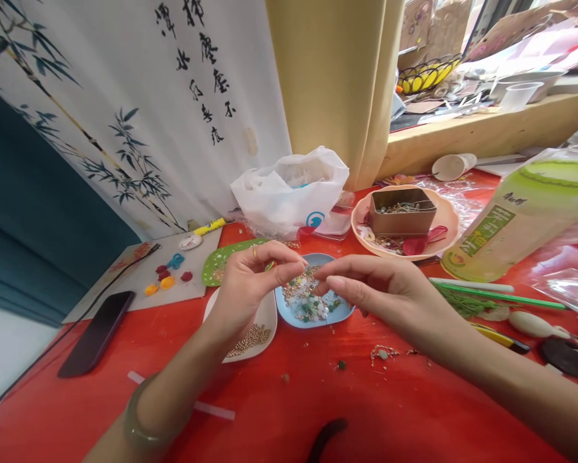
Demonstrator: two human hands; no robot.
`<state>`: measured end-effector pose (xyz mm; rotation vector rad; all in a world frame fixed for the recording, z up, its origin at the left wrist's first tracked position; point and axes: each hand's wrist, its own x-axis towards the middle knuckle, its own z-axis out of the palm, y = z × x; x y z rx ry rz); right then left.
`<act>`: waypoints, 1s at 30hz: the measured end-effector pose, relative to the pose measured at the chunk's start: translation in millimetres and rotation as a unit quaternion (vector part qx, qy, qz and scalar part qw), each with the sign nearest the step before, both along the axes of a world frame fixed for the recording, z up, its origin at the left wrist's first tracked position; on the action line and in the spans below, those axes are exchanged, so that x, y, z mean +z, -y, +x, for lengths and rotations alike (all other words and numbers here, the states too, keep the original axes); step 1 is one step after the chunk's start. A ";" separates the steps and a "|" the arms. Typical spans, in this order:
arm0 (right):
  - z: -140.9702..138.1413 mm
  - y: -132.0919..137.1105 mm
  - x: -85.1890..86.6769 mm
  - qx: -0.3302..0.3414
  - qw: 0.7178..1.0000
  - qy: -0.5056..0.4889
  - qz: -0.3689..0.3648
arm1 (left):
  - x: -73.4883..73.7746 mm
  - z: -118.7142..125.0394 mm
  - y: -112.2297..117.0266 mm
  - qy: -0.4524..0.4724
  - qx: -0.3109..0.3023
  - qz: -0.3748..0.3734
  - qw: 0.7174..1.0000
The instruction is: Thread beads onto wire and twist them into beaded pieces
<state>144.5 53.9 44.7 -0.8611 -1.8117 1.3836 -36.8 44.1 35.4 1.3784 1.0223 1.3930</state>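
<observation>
My left hand (pixel 250 280) and my right hand (pixel 370 286) meet fingertip to fingertip over a small blue dish (pixel 339 313) filled with green, white and gold beads. Both hands pinch something tiny between thumb and forefinger; it is too small to name. A ring sits on a left finger and a green bangle (pixel 139 427) on the left wrist. Under my left hand lies a white dish (pixel 265 318) of small gold beads. A green dish (pixel 221 260) stands just behind it.
On the red table: a black phone (pixel 97 331) at left, a board (pixel 148 283) with coloured bits, a white plastic bag (pixel 291 190), a pink plate (pixel 445 225) holding a metal tin (pixel 402 212), a green-labelled bottle (pixel 520 218) lying at right, tools (pixel 501 337), loose beads (pixel 382 352).
</observation>
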 end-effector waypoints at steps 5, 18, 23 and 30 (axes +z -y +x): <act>-3.3 5.5 2.9 0.053 0.992 -0.018 -0.115 | -0.2 3.2 2.6 -0.002 -0.026 0.007 1.000; 17.4 17.0 32.0 -0.016 0.994 -0.106 0.016 | 7.0 7.0 11.4 -0.002 -0.010 0.006 1.000; 17.7 15.0 32.1 -0.032 0.996 -0.076 0.044 | 0.9 3.6 4.0 -0.050 0.007 -0.064 0.997; 9.2 -6.0 12.1 -0.008 1.000 -0.011 0.000 | -7.0 -1.1 -7.9 -0.124 0.002 -0.110 0.986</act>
